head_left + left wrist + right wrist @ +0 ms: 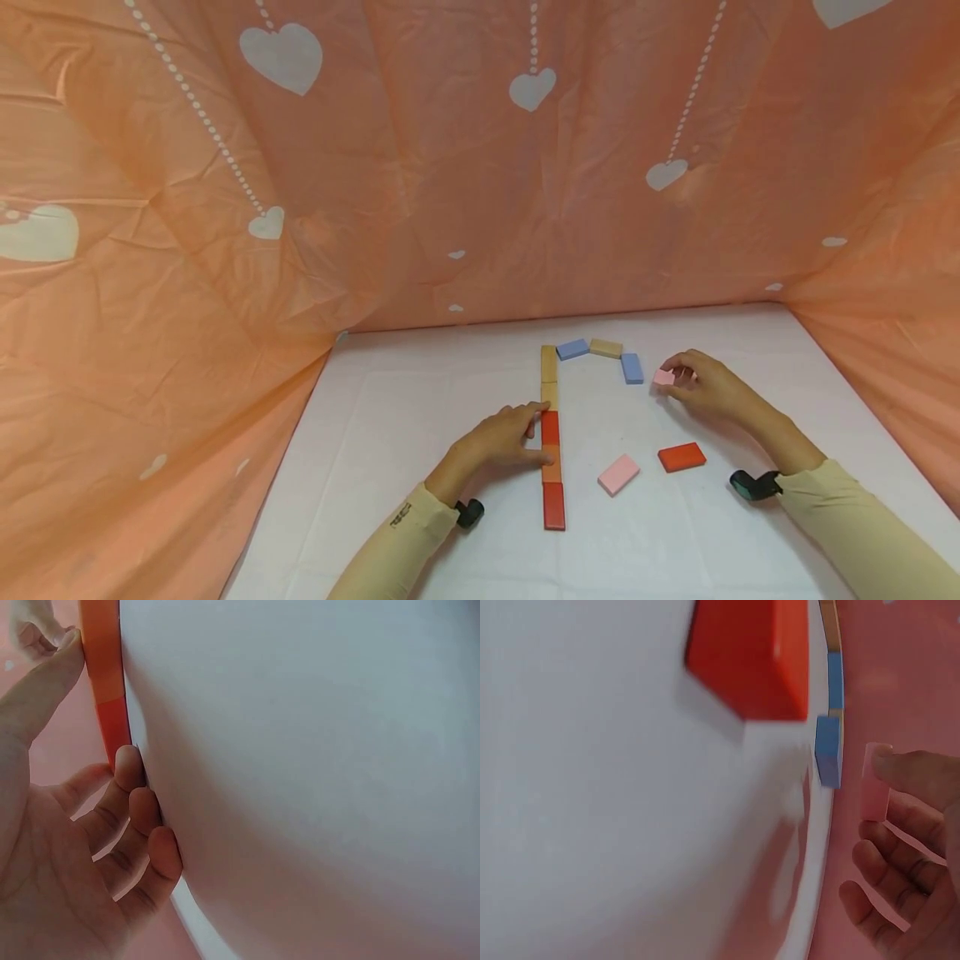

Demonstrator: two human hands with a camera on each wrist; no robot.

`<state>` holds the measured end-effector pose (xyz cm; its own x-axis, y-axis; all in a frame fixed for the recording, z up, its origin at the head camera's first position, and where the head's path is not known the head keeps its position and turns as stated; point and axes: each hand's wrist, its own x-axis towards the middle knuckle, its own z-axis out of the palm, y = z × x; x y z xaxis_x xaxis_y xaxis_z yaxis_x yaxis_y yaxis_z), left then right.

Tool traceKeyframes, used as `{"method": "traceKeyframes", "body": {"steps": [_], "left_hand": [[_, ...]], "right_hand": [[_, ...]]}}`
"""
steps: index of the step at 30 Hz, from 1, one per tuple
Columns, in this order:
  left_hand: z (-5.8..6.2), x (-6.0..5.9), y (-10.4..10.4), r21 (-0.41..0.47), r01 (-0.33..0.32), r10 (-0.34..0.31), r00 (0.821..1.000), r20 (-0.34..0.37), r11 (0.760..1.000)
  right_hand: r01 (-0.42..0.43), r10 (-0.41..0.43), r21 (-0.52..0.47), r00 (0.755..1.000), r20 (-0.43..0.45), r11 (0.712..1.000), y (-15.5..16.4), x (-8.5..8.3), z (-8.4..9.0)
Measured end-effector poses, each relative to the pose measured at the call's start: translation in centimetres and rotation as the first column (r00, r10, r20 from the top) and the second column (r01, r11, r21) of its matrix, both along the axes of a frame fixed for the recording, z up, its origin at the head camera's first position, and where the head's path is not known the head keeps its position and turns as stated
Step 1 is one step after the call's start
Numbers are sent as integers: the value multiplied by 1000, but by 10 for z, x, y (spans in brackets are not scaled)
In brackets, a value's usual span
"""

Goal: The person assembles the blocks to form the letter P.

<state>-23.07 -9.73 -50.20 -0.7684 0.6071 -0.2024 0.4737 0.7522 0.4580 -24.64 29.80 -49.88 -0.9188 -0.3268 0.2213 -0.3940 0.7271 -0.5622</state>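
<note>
My right hand (pixel 708 387) pinches a pink block (pixel 663 377) between thumb and fingers, right of a blue block (pixel 632 368); the right wrist view shows this pink block (pixel 876 784) held above the table. My left hand (pixel 498 437) lies along a straight row of blocks, its thumb and index finger spread and touching it. That row has two wood-coloured blocks (pixel 549 364) at the far end, then a red block (pixel 551 427), an orange block (pixel 551 472) and a nearer red block (pixel 553 506). The left fingers partly cover the row's middle.
From the row's far end, another blue block (pixel 572 349) and a wood-coloured block (pixel 606 348) curve rightward. A loose pink block (pixel 618 475) and a loose red block (pixel 682 457) lie on the white table (pixel 405 383). An orange curtain (pixel 450 183) hangs behind and at the sides.
</note>
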Motion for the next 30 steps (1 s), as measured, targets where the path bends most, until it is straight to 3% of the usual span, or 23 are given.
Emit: {"method": "traceKeyframes", "body": {"steps": [16, 30], "left_hand": [[0, -1, 1, -3, 8, -8, 1000, -1, 1000], [1, 0, 1, -5, 6, -6, 1000, -3, 1000]], "right_hand": [[-82, 83, -11, 996, 45, 997, -39, -1, 1], [-80, 79, 7, 990, 119, 997, -76, 1, -2]]}}
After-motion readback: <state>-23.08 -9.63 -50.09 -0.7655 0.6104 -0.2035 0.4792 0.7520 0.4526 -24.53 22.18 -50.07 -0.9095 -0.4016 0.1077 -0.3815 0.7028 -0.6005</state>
